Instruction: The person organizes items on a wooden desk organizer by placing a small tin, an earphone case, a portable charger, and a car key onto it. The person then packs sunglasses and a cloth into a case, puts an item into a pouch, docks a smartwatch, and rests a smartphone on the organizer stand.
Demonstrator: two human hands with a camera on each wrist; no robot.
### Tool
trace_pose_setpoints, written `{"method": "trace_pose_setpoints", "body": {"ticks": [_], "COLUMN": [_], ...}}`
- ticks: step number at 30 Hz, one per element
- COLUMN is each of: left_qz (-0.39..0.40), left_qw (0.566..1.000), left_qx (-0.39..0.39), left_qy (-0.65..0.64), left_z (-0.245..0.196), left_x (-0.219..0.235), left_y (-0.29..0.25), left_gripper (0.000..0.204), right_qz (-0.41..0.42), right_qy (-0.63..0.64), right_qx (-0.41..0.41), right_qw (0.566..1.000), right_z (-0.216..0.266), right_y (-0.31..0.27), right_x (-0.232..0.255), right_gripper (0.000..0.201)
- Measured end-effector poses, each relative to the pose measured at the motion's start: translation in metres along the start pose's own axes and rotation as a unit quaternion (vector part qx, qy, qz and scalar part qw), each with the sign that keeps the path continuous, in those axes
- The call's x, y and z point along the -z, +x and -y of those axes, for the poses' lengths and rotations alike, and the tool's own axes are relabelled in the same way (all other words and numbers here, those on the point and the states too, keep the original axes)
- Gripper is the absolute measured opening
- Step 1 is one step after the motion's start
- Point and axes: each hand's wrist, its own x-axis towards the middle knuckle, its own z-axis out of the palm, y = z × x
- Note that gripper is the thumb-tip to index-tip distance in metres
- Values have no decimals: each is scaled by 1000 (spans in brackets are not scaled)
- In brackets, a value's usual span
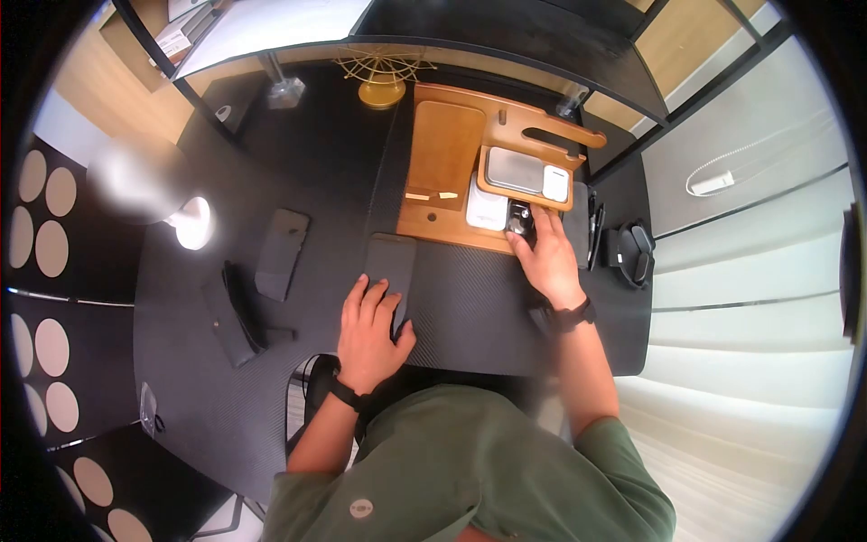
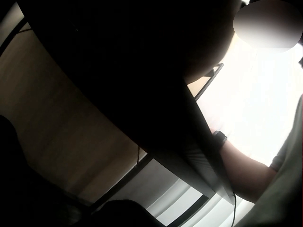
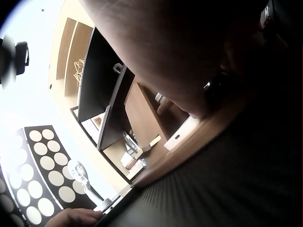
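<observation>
My right hand (image 1: 549,260) is at the front of a wooden desk organizer (image 1: 447,135). Its thumb and fingers lie on either side of a small shiny black object (image 1: 521,219), which also shows dimly beside the palm in the right wrist view. Just left of that object, a white slab (image 1: 488,210) lies on the organizer's base. My left hand (image 1: 368,339) rests with extended fingers over the near end of a dark flat rectangular thing (image 1: 392,257) on the desk; the hand covers part of it. The left wrist view is mostly dark.
The organizer's raised shelf carries a grey slab (image 1: 515,169) and a small white case (image 1: 555,183). To the left lie a dark phone (image 1: 282,255), a black case (image 1: 233,316) and a lit lamp (image 1: 192,223). Black pens (image 1: 596,230) and a black item (image 1: 630,253) lie right.
</observation>
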Motion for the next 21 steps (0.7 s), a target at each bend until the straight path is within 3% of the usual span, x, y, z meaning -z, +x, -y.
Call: {"method": "trace_pose_setpoints", "body": {"ticks": [16, 18, 21], "left_qz": [3, 2, 3], "left_qw": [1000, 1000, 1000], "left_qx": [3, 3, 3], "left_qy": [5, 4, 3], "left_z": [0, 0, -1], "left_x": [0, 0, 1], "left_y": [-1, 0, 0], "left_gripper": [49, 49, 49], "right_qz": [1, -58, -62], "right_qy": [0, 24, 66], "right_qx": [10, 64, 39], "right_qw": [1000, 996, 995], "right_z": [-2, -3, -4], "right_y": [-6, -13, -35], "right_x": [-2, -1, 6], "right_gripper": [71, 72, 67]}}
